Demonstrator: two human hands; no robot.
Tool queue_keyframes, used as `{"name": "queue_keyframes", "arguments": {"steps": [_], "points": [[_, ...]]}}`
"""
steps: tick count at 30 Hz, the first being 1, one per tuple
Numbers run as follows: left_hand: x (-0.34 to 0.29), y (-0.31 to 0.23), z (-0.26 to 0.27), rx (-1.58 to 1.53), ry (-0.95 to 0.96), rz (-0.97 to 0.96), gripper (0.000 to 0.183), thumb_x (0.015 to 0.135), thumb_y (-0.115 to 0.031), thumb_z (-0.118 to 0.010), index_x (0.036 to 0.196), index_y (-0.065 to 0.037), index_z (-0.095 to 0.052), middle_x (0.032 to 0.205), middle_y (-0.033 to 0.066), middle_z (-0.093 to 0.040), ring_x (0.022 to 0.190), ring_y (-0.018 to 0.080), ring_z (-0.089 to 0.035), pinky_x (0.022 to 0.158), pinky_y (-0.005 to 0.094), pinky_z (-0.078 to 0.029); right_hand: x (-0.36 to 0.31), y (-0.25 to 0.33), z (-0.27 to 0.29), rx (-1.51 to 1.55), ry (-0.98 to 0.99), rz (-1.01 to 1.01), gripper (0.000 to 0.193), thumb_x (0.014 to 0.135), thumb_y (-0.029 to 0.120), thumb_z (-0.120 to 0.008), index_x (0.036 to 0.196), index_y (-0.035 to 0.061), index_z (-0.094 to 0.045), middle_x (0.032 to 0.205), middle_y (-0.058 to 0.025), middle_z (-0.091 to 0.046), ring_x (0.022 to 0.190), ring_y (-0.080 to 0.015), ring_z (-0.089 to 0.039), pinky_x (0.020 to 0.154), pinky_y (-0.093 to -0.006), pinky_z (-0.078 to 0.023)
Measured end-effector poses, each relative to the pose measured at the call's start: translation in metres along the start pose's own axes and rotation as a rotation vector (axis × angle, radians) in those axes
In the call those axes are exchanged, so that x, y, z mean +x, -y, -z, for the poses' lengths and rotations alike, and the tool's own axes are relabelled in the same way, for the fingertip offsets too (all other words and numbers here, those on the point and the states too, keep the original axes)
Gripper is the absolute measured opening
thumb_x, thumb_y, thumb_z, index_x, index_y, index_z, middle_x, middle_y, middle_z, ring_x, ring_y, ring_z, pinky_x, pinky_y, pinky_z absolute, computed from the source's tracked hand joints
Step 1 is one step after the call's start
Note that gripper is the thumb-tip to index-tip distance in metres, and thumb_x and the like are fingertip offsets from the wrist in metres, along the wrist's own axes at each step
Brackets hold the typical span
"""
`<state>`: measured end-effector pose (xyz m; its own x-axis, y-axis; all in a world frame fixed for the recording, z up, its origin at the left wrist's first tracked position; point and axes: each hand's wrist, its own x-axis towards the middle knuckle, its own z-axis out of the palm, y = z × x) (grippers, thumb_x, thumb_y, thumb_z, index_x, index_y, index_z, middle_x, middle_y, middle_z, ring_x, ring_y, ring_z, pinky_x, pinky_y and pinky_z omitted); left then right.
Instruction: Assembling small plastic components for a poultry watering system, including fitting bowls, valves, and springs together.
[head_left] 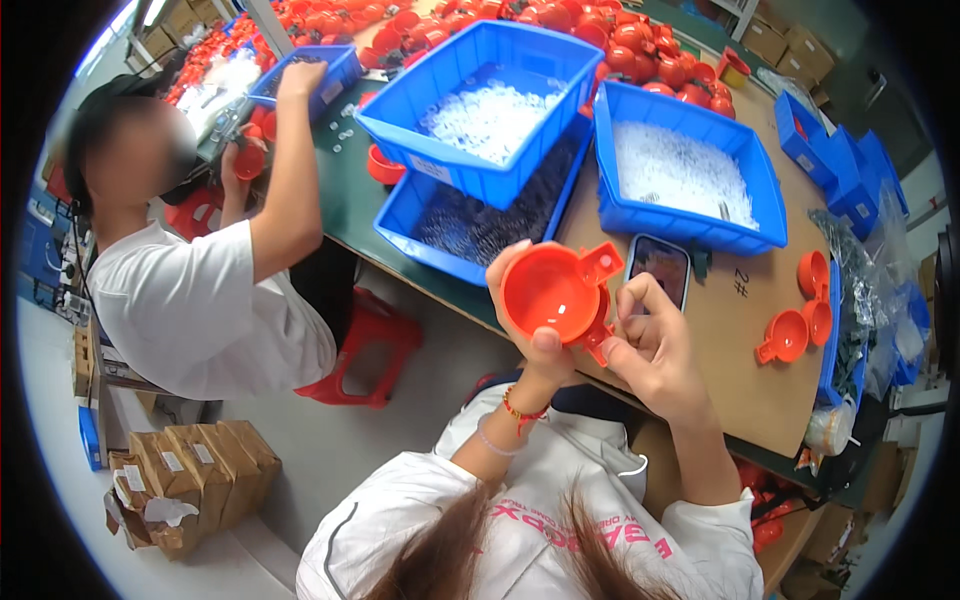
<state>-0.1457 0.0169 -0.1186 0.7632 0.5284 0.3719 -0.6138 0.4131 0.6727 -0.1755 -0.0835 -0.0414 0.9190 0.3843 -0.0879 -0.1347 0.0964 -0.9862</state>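
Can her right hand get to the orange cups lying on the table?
Probably yes. The right hand is pinching the orange cup held by the left hand, but the loose orange cups lie nearby with bare table between.

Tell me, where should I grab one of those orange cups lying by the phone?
Probably by the stubby tab handle. On the nearest orange cup it sticks out toward the lower left, flat on the wooden table, so fingers coming from that side could pinch it easily.

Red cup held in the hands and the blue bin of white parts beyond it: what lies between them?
In the head view, a phone lies on the table between the red cup and the blue bin.
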Motion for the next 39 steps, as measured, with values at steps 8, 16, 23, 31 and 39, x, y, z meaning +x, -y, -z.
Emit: {"name": "queue_keyframes", "arguments": {"steps": [8,16,23,31,39], "points": [[-0.003,-0.006,0.005,-0.025,-0.032,-0.089,0.079,0.071,-0.063,-0.049,0.122,-0.008,-0.025,0.103,0.0148,-0.044,0.083,0.0243,-0.051,0.068,0.0363,-0.048,0.008,0.019,-0.001,-0.071,0.174,-0.244,0.019,0.083,0.004,-0.052,0.091,0.0065,-0.036,0.071,-0.0003,-0.050,0.063,-0.0019,-0.044,0.053,-0.0164,-0.033],[-0.002,-0.007,0.015,0.077,0.043,-0.360,0.082,0.071,-0.063,-0.053,0.122,-0.007,-0.022,0.103,0.0160,-0.044,0.086,0.0248,-0.050,0.074,0.0387,-0.047,0.000,0.020,-0.007,-0.366,0.149,-0.106,0.012,0.084,0.007,-0.051,0.087,0.0039,-0.040,0.070,0.0003,-0.049,0.062,-0.0023,-0.044,0.051,-0.0187,-0.033],[0.010,-0.039,0.036,0.097,-0.103,-0.223,0.074,0.076,-0.059,-0.046,0.123,-0.005,-0.025,0.102,0.0160,-0.046,0.084,0.0239,-0.052,0.073,0.0358,-0.046,0.141,0.078,0.004,-1.077,0.147,0.630,0.019,0.079,0.015,-0.053,0.094,0.0044,-0.053,0.076,-0.0036,-0.051,0.070,-0.0115,-0.049,0.064,-0.0262,-0.041],[0.010,-0.046,0.058,0.128,-0.109,-0.127,0.070,0.079,-0.056,-0.040,0.122,-0.003,-0.028,0.102,0.0152,-0.048,0.083,0.0234,-0.053,0.071,0.0332,-0.046,0.253,0.041,-0.042,-1.749,0.306,0.235,0.047,0.068,0.018,-0.060,0.114,0.0131,-0.051,0.110,-0.0151,-0.055,0.102,-0.0306,-0.053,0.085,-0.0398,-0.043],[0.013,-0.040,0.053,0.057,-0.234,-0.131,0.068,0.079,-0.056,-0.038,0.118,-0.001,-0.034,0.099,0.0142,-0.049,0.075,0.0237,-0.055,0.061,0.0311,-0.047,0.250,0.034,-0.032,-1.712,0.311,0.387,0.031,0.072,0.017,-0.058,0.102,0.0090,-0.054,0.096,-0.0162,-0.060,0.092,-0.0315,-0.057,0.076,-0.0397,-0.046]]}}
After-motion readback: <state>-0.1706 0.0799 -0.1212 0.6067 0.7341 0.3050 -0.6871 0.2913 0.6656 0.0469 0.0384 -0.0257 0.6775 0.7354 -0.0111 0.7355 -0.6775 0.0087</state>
